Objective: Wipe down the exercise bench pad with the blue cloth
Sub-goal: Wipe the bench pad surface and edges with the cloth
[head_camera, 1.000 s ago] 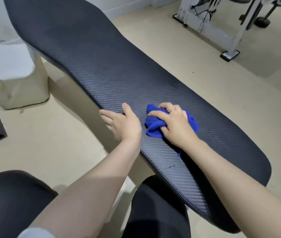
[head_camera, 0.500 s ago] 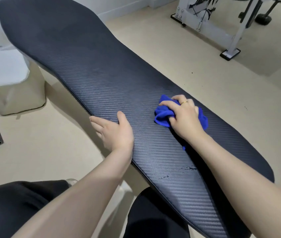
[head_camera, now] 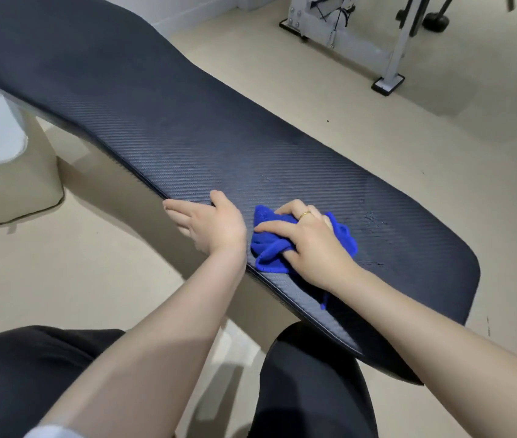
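Note:
The long black bench pad (head_camera: pixel 168 121), with a carbon-weave texture, runs from the upper left to the lower right. A bunched blue cloth (head_camera: pixel 269 245) lies on its near part, close to the left edge. My right hand (head_camera: pixel 310 245) presses down on the cloth with fingers curled over it. My left hand (head_camera: pixel 209 224) grips the pad's left edge right beside the cloth, thumb on top and fingers wrapped over the side. Faint scuff marks (head_camera: pixel 374 216) show on the pad to the right of the cloth.
A beige cushioned block (head_camera: pixel 10 191) stands on the floor at the left under the pad. A white machine frame (head_camera: pixel 386 80) with a black foot stands at the upper right. My dark-clothed knees (head_camera: pixel 310 384) are below the pad's near end.
My right hand has dragged the cloth back toward me and toward the pad's left edge, close to my left hand. My left hand still grips the edge.

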`<state>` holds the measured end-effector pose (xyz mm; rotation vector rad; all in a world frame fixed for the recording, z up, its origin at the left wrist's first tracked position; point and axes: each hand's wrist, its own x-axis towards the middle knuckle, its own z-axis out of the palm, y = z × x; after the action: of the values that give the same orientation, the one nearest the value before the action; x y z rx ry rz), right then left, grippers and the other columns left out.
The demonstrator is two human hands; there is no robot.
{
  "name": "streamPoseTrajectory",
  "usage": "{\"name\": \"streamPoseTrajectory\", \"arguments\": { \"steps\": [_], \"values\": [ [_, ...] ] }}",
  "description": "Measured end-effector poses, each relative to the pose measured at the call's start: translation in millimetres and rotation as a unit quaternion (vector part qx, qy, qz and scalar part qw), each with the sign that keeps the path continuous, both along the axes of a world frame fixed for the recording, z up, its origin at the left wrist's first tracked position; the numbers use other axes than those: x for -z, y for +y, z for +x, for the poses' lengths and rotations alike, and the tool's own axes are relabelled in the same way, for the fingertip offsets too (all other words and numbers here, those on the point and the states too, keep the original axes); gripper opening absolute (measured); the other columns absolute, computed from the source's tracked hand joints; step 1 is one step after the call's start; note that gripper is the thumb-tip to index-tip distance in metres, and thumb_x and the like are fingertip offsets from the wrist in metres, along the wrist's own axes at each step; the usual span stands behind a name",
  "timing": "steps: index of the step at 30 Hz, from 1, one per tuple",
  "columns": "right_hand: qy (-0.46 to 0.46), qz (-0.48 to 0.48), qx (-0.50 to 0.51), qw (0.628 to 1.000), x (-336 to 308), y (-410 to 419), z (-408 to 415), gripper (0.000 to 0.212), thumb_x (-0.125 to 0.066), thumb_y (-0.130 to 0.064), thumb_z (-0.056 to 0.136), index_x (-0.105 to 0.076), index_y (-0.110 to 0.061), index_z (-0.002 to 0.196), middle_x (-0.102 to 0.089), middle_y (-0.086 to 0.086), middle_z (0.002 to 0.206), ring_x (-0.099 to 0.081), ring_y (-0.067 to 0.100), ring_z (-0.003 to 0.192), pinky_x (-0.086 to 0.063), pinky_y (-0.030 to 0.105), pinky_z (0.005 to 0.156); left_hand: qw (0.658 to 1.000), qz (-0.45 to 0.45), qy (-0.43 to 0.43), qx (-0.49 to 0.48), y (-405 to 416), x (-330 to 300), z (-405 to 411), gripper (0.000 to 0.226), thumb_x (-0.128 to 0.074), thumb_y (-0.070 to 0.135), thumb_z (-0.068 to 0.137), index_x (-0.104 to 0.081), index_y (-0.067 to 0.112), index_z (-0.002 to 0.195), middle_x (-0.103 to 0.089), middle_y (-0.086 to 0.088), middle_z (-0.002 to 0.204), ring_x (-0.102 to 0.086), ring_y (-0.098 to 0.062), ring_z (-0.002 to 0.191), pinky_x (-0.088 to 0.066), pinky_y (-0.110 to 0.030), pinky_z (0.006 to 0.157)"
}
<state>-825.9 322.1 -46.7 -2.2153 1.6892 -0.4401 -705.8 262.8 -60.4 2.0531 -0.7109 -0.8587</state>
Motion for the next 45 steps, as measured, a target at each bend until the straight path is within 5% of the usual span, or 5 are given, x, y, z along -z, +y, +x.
{"name": "streamPoseTrajectory", "arguments": {
  "steps": [8,16,24,32,45],
  "values": [
    [0.02,-0.047,0.236,0.971,10.9,-25.2,-16.7,0.046,-0.049,-0.005,0.082,-0.06,-0.032,0.118,-0.046,0.007,0.128,-0.04,0.031,0.109,-0.026,0.034,0.093,0.987,-0.073,0.142,-0.014,8.3,0.2,8.3,0.066,-0.033,0.021,0.096,0.0,0.012,0.151,-0.002,-0.002,0.16,-0.015,-0.025,0.145,-0.016,-0.035,0.117],
    [0.04,-0.012,-0.043,0.998,2.6,53.6,4.8,0.059,-0.036,-0.01,0.073,-0.056,-0.032,0.123,-0.045,0.006,0.134,-0.039,0.03,0.108,-0.021,0.034,0.085,0.957,-0.039,0.287,0.035,68.3,-0.8,-5.2,0.061,-0.027,0.033,0.098,0.0,0.023,0.151,-0.011,0.001,0.16,-0.02,-0.02,0.145,-0.019,-0.038,0.118],
    [0.09,-0.017,0.241,0.966,9.5,15.8,-73.5,0.049,-0.049,-0.015,0.086,-0.041,-0.031,0.131,-0.04,-0.002,0.141,-0.035,0.028,0.123,-0.025,0.044,0.101,0.968,-0.018,0.248,0.041,72.5,-3.7,-11.9,0.056,-0.03,0.032,0.099,-0.017,0.005,0.146,-0.01,-0.007,0.158,-0.023,-0.025,0.142,-0.017,-0.041,0.116],
    [0.107,-0.054,0.01,0.993,6.3,64.9,-46.9,0.047,-0.039,-0.037,0.08,-0.054,-0.029,0.124,-0.052,0.01,0.13,-0.053,0.033,0.103,-0.044,0.045,0.081,0.966,0.038,0.256,-0.003,58.7,-5.1,-29.6,0.071,-0.033,0.038,0.097,0.009,0.018,0.151,0.005,-0.005,0.161,-0.005,-0.027,0.148,-0.005,-0.043,0.117],
    [0.084,-0.073,0.127,0.986,11.9,24.4,-70.0,0.043,-0.044,-0.026,0.079,-0.058,-0.031,0.119,-0.048,0.009,0.131,-0.048,0.034,0.106,-0.037,0.042,0.084,0.987,0.039,0.145,-0.065,50.7,-2.3,-41.8,0.067,-0.04,0.025,0.094,-0.007,0.009,0.15,-0.016,-0.013,0.155,-0.029,-0.037,0.136,-0.023,-0.039,0.11]
  ]
}}
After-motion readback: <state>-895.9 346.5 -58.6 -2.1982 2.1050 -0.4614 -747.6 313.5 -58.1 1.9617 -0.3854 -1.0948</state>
